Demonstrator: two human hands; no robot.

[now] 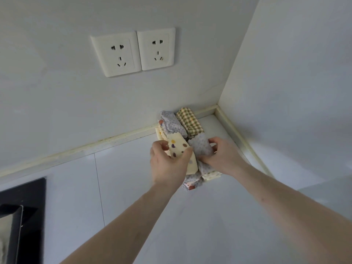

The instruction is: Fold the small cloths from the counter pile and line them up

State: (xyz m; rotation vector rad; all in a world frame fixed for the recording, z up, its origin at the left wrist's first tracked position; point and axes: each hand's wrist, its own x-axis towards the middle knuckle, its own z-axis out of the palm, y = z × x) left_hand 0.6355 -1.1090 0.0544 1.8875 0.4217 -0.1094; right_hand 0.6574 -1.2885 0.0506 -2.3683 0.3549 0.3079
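White counter (171, 216) runs into a corner where two pale walls meet, and I see two wall sockets (133, 52) side by side above it. From the head view, a black hob (28, 202) sits at the lower left edge.

My left hand (169, 164) pinches a cream dotted cloth (178, 147), thumb on its near edge and fingers (164, 146) curled over the far side. My right hand (222, 157) grips a folded grey floral cloth (201, 144), fingers curled round it, right beside the cream one.

Behind them, against the back wall, lie another grey floral cloth (171, 123) and a green checked cloth (189, 120), touching each other. More folded pieces show beneath my hands; I cannot tell how many.
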